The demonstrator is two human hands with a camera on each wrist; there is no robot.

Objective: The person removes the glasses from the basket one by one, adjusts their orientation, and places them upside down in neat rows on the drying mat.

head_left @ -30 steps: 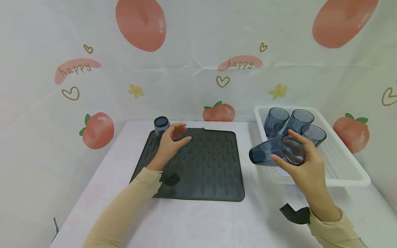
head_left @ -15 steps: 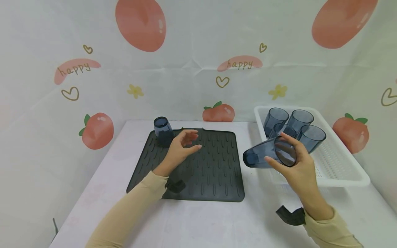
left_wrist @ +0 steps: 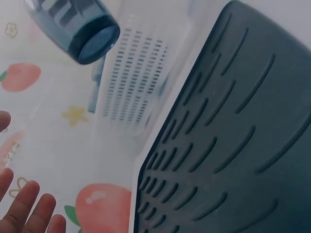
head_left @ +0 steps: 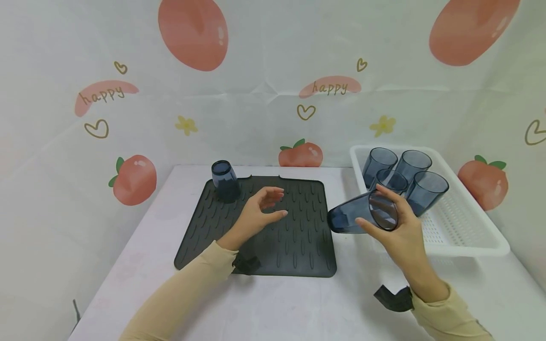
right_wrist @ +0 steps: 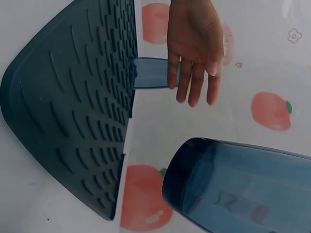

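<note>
My right hand [head_left: 403,232] grips a blue glass tumbler [head_left: 351,215] near its rim. The tumbler lies tilted in the air, its thick base pointing left toward the mat and its mouth toward my palm. Over the dark ribbed drying mat [head_left: 298,237] hovers my left hand [head_left: 256,215], fingers loosely bent, thumb apart, holding nothing. Another blue tumbler [head_left: 224,182] stands upside down on the mat's far left corner. The right wrist view shows the held tumbler's base [right_wrist: 189,174] large, with the left hand [right_wrist: 194,48] beyond it.
A white perforated basket [head_left: 473,237] stands at the right with several blue tumblers [head_left: 428,187] leaning in its left part, mouths up. Behind the white table [head_left: 290,308] hangs a sheet [head_left: 256,123] with printed fruit. A black strap [head_left: 394,299] juts from the right wrist.
My right hand has carried the tumbler left, away from the basket toward the mat. My left hand has moved right and nearer, away from the upside-down tumbler.
</note>
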